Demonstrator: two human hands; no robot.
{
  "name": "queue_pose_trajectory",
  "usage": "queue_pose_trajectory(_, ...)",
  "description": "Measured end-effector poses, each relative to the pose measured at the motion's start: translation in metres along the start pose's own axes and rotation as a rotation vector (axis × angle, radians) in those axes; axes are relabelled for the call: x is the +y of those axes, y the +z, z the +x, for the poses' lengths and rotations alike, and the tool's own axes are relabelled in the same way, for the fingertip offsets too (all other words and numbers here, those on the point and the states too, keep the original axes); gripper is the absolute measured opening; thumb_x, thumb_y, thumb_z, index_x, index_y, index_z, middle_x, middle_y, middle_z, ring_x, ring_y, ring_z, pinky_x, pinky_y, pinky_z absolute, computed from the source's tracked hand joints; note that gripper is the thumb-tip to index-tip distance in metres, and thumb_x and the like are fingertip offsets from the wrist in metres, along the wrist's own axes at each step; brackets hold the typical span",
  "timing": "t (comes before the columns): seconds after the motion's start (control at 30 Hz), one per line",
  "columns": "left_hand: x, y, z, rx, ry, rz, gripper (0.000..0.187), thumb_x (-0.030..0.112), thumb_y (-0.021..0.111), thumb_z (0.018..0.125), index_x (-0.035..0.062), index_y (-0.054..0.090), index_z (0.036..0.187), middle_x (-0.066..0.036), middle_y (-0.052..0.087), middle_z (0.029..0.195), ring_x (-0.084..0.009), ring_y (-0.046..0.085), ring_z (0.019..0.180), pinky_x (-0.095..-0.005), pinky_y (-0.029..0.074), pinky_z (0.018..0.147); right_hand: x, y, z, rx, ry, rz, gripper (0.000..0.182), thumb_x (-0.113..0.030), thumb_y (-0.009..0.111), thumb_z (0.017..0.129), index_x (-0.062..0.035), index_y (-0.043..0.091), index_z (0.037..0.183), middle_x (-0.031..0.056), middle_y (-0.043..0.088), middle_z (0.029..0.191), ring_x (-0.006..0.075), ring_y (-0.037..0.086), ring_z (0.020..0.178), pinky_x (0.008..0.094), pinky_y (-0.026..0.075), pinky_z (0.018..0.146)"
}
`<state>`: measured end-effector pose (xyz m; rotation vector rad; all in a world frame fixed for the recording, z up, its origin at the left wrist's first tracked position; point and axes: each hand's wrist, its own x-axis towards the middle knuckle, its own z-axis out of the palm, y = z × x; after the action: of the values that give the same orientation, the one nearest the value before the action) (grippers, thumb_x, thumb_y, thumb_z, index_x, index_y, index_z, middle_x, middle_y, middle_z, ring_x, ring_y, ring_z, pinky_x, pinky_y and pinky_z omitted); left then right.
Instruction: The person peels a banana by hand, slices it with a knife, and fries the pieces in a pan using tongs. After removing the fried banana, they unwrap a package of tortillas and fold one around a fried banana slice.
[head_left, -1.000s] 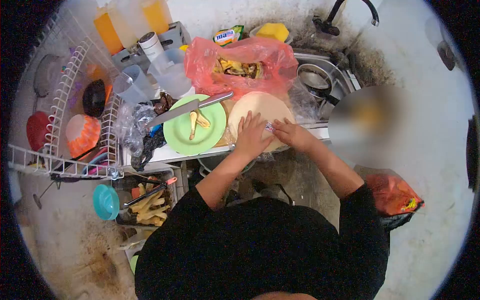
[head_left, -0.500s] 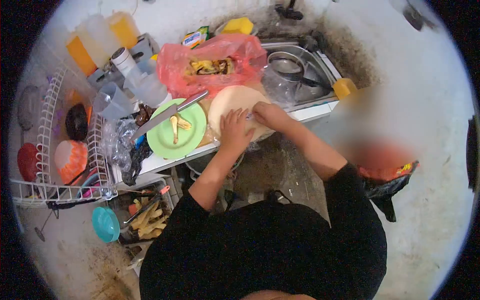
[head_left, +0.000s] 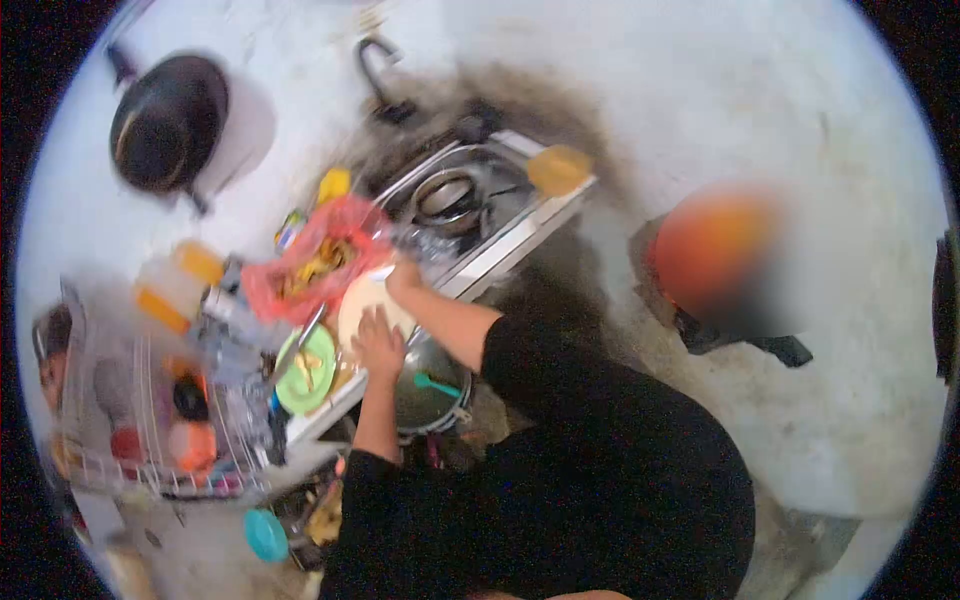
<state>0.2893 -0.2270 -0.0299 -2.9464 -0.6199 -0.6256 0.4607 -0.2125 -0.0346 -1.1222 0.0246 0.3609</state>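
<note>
A pale round disc point(head_left: 358, 298), flat and cream-coloured, lies on the counter. My left hand point(head_left: 380, 345) rests flat on its near part with the fingers spread. At the disc's far right edge my right hand point(head_left: 405, 281) is closed, its curled fingers gripping the rim; blur hides the fingertips. Left of the disc, a green plate point(head_left: 322, 372) carries pale yellow banana-like pieces point(head_left: 307, 366), and a knife point(head_left: 298, 347) lies across it. Behind the disc sits an open red plastic bag point(head_left: 262, 287) with yellow and dark brown pieces point(head_left: 322, 264) inside.
A sink point(head_left: 510, 205) holding a round pan point(head_left: 446, 200) is at the back right. A pot with a green utensil point(head_left: 437, 384) stands below the counter edge. A white dish rack point(head_left: 150, 480) is on the left. A black wok point(head_left: 170, 122) hangs on the wall.
The view has swung right and tilted, so the counter appears further left and the wok and pot show. My left hand stays on the disc; my right hand stays at its edge.
</note>
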Motion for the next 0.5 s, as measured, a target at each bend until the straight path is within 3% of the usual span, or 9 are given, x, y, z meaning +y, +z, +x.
queue_pose_trajectory(0.03, 0.002, -0.001, 0.000, -0.109, -0.018, 0.057, 0.055, 0.037, 0.039, 0.083, 0.0131, 0.031, 0.132, -0.015, 0.029, 0.136, -0.0332, 0.028, 0.124, -0.0592, 0.020, 0.095, -0.046, -0.020, -0.039, 0.244, -0.332, -0.593, 0.022, -0.015, 0.050, 0.079, 0.0043, 0.055, 0.090, 0.0193, 0.060, 0.088, 0.0258, 0.060, 0.077, 0.0374, 0.046, 0.072)
queue_pose_trajectory(0.07, 0.001, -0.001, 0.000, -0.116, -0.021, 0.039, 0.053, 0.036, 0.039, 0.083, 0.0180, 0.030, 0.133, -0.015, 0.028, 0.136, -0.0341, 0.028, 0.123, -0.0587, 0.019, 0.096, -0.016, -0.020, 0.005, 0.168, -0.082, -0.584, 0.020, -0.013, 0.049, 0.081, 0.0016, 0.051, 0.096, 0.0165, 0.057, 0.084, 0.0225, 0.059, 0.074, 0.0337, 0.046, 0.071)
queue_pose_trajectory(0.17, 0.002, -0.003, 0.003, -0.163, -0.035, 0.022, 0.050, 0.035, 0.038, 0.083, 0.0286, 0.030, 0.133, -0.015, 0.028, 0.137, -0.0353, 0.029, 0.122, -0.0575, 0.019, 0.096, -0.091, -0.069, -0.067, 0.028, -0.077, -0.069, 0.015, -0.008, 0.049, 0.082, -0.0023, 0.050, 0.095, 0.0117, 0.053, 0.082, 0.0189, 0.056, 0.075, 0.0309, 0.047, 0.064)
queue_pose_trajectory(0.23, 0.004, -0.006, 0.008, -0.196, -0.052, 0.039, 0.049, 0.034, 0.039, 0.083, 0.0338, 0.030, 0.132, -0.015, 0.029, 0.136, -0.0357, 0.030, 0.121, -0.0568, 0.018, 0.097, -0.100, -0.136, -0.093, -0.233, -0.606, 0.014, 0.019, -0.005, 0.043, 0.085, -0.0066, 0.045, 0.103, 0.0072, 0.054, 0.087, 0.0159, 0.054, 0.072, 0.0299, 0.046, 0.052)
queue_pose_trajectory(0.3, 0.004, -0.003, 0.012, -0.239, -0.068, 0.067, 0.049, 0.033, 0.039, 0.083, 0.0384, 0.030, 0.131, -0.016, 0.030, 0.135, -0.0361, 0.031, 0.120, -0.0559, 0.018, 0.097, -0.171, -0.234, -0.157, -0.365, -0.261, 0.082, 0.043, 0.014, 0.045, 0.065, -0.0082, 0.045, 0.102, 0.0029, 0.048, 0.089, 0.0124, 0.051, 0.076, 0.0232, 0.045, 0.061)
queue_pose_trajectory(0.33, 0.001, 0.000, 0.014, -0.239, -0.042, 0.062, 0.049, 0.033, 0.040, 0.083, 0.0390, 0.030, 0.130, -0.018, 0.030, 0.134, -0.0375, 0.030, 0.120, -0.0573, 0.019, 0.096, -0.169, -0.280, -0.155, -0.199, -0.647, -0.236, 0.049, 0.016, 0.044, 0.059, -0.0080, 0.046, 0.101, 0.0042, 0.049, 0.088, 0.0127, 0.051, 0.072, 0.0242, 0.046, 0.058)
queue_pose_trajectory(0.4, -0.001, 0.002, 0.015, -0.255, -0.059, 0.066, 0.049, 0.035, 0.040, 0.083, 0.0385, 0.030, 0.130, -0.018, 0.029, 0.134, -0.0379, 0.029, 0.120, -0.0593, 0.020, 0.094, -0.217, -0.356, -0.177, 0.133, -0.532, -0.370, 0.028, 0.012, 0.046, 0.070, -0.0039, 0.050, 0.092, 0.0069, 0.053, 0.085, 0.0144, 0.054, 0.067, 0.0252, 0.046, 0.059)
queue_pose_trajectory(0.43, 0.003, 0.001, 0.016, -0.263, -0.067, 0.068, 0.049, 0.036, 0.041, 0.083, 0.0383, 0.030, 0.130, -0.018, 0.029, 0.135, -0.0382, 0.029, 0.120, -0.0602, 0.021, 0.093, -0.252, -0.384, -0.197, 0.269, -0.560, -0.404, 0.020, 0.009, 0.050, 0.072, -0.0025, 0.053, 0.088, 0.0087, 0.056, 0.083, 0.0174, 0.057, 0.075, 0.0306, 0.046, 0.067)
queue_pose_trajectory(0.5, 0.017, -0.008, 0.018, -0.294, -0.126, 0.097, 0.050, 0.046, 0.041, 0.083, 0.0370, 0.031, 0.130, -0.017, 0.027, 0.135, -0.0377, 0.028, 0.121, -0.0629, 0.021, 0.091, -0.299, -0.440, -0.213, 0.575, -1.145, -0.705, 0.010, 0.004, 0.053, 0.076, -0.0028, 0.054, 0.083, 0.0112, 0.056, 0.080, 0.0197, 0.055, 0.074, 0.0300, 0.045, 0.067)
